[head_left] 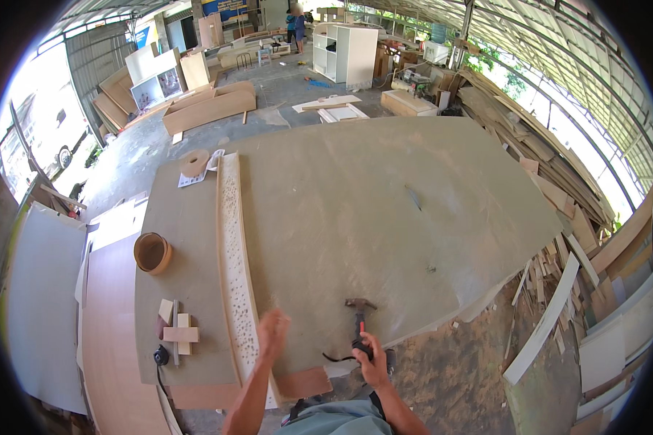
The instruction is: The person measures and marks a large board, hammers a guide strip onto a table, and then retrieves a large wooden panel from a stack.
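Observation:
My left hand [272,333] is closed and slightly blurred, just right of a long pale board strip [233,239] dotted with holes or spots. What its fingers hold, if anything, is hidden. My right hand [372,366] is closed around a rounded black object with a strap [363,351]; its exact kind is unclear. A claw hammer [360,319] with a red and black handle extends away from those fingers, its head over the panel. Whether the hand also grips the handle is hard to tell. Both hands are at the near side of a large grey-brown panel [341,203].
A brown tape roll [153,254], small wood blocks [181,333] and a black tape measure [161,355] lie left of the strip. Another roll [194,164] sits at its far end. Offcuts [544,272] crowd the right; a white cabinet [345,54] stands beyond.

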### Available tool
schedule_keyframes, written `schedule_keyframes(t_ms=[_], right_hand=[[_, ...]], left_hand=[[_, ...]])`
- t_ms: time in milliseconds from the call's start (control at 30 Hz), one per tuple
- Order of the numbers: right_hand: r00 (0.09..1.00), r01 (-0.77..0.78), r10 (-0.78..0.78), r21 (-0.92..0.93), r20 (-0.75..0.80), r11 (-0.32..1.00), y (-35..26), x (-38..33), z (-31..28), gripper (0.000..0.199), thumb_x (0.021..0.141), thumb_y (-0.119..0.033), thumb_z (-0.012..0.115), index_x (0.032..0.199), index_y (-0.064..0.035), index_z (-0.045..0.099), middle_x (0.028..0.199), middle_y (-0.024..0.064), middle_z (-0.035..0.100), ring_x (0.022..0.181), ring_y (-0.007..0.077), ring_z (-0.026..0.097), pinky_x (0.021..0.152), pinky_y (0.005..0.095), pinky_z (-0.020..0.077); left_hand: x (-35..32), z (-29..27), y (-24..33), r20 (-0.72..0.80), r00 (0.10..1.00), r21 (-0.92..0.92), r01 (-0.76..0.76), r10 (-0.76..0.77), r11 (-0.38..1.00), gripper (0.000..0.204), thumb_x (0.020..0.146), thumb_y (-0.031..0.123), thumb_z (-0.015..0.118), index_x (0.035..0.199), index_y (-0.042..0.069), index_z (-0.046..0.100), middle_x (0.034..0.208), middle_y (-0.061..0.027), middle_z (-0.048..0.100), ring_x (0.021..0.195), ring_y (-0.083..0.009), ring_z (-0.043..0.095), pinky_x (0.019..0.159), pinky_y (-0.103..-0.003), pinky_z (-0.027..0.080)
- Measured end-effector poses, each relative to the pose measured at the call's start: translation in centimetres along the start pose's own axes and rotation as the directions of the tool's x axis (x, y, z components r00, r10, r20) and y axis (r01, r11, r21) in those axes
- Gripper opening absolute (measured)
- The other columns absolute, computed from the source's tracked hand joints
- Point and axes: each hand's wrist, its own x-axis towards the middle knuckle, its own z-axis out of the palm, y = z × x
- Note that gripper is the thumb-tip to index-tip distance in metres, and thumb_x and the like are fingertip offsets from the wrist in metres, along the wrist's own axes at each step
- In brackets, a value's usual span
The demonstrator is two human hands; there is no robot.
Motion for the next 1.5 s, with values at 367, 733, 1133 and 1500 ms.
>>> schedule_keyframes(t_ms=[367, 733, 1133, 1500], right_hand=[[0.923, 0.318, -0.155, -0.472, 0.352, 0.822, -0.3, 11.1, -16.4, 0.068, 0.087, -0.037, 0.073, 0.139, -0.0054, 0.041, 0.111, 0.0225, 0.064, 0.097, 0.0422, 0.066, 0.082, 0.0482, 0.0540], [0.863, 0.477, -0.152, -0.677, 0.482, 0.561, -0.3, 25.1, -37.8, 0.047, 0.086, -0.031, 0.074, 0.125, -0.0095, 0.058, 0.116, 0.0183, 0.062, 0.110, 0.0385, 0.057, 0.096, 0.0469, 0.0485], [0.911, 0.393, -0.051, -0.823, 0.409, 0.411, -0.9, 39.3, -48.3, 0.023, 0.087, -0.011, 0.067, 0.110, -0.0104, 0.068, 0.105, 0.0109, 0.062, 0.104, 0.0311, 0.058, 0.099, 0.0435, 0.0414], [0.889, 0.407, 0.046, -0.833, 0.455, 0.375, 0.1, 47.0, -37.2, 0.021, 0.092, -0.014, 0.066, 0.112, -0.0099, 0.069, 0.109, 0.0132, 0.063, 0.105, 0.0339, 0.058, 0.098, 0.0444, 0.0444]], left_hand=[[-3.9, 24.3, 13.9, 0.424, 0.904, -0.215, 0.159, -0.054, 0.964, 0.030, 0.090, 0.009, 0.073, 0.118, -0.001, 0.070, 0.108, -0.0073, 0.068, 0.091, -0.0134, 0.065, 0.080, -0.028, 0.053], [1.0, 25.6, 15.2, 0.030, 0.990, -0.412, 0.139, -0.138, 0.901, 0.017, 0.080, -0.002, 0.075, 0.095, 0.006, 0.072, 0.078, 0.0022, 0.063, 0.072, -0.0052, 0.057, 0.067, -0.022, 0.047], [10.3, 11.9, 5.4, -0.507, 0.754, -0.751, -0.148, -0.417, 0.644, 0.028, 0.092, 0.003, 0.068, 0.119, 0.000, 0.059, 0.104, -0.0078, 0.066, 0.089, -0.0198, 0.066, 0.085, -0.034, 0.057], [19.9, 24.7, 2.7, -0.229, 0.704, -0.888, 0.132, -0.672, 0.441, 0.013, 0.097, 0.013, 0.067, 0.104, 0.002, 0.063, 0.087, -0.0091, 0.068, 0.072, -0.0210, 0.068, 0.058, -0.032, 0.055]])
